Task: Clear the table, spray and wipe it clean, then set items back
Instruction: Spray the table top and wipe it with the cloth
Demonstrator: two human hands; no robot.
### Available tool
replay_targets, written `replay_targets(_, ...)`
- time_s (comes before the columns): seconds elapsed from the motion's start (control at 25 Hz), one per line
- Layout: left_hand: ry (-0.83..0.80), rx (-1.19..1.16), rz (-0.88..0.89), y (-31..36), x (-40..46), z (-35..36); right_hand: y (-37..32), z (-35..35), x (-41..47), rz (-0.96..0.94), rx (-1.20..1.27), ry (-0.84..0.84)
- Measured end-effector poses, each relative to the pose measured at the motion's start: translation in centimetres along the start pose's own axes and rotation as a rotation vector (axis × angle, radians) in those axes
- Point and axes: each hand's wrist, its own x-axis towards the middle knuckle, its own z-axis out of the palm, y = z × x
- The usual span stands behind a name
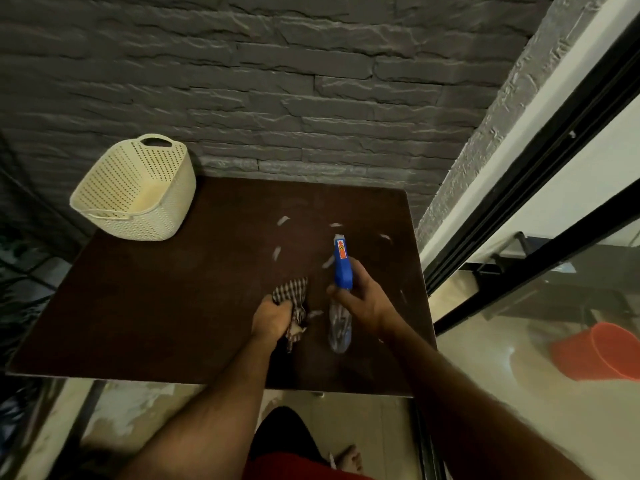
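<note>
Head view. A dark brown table (156, 306) stands against a grey stone wall (242, 81). A cream perforated basket (138, 192) sits on the far left corner of the table, overhanging the edge slightly; what it contains cannot be told. Pale wet streaks (282, 221) are scattered on the right half of the tabletop, ahead of and around the hands. To the right runs a black-framed glass door (519, 209); beyond it an orange bucket (599, 351) lies on a pale floor. At the bottom edge a bare foot (349, 457) shows on the floor under the table's near edge.

Left hand (272, 318): fingers curled tight around a bunched checked cloth (292, 299), held over the table near its middle right; whether the cloth touches the surface cannot be told.

Right hand (360, 299): fingers wrapped round the neck of a spray bottle (341, 271), blue head pointing away toward the wall, clear body hanging below the hand, above the tabletop just right of the cloth.
</note>
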Motion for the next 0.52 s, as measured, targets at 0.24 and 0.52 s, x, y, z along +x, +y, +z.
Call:
replay_targets(0.24, -0.153, -0.804, -0.297, 3.9, 4.1, -4.6, -1.1, 1.1, 5.6, -0.002, 0.144, 0.024)
replay_targets(0.52, -0.244, -1.212, -0.269, 7.5, 15.5, -8.6, -3.8, 1.6, 16.1, 0.149, 0.325, 0.076)
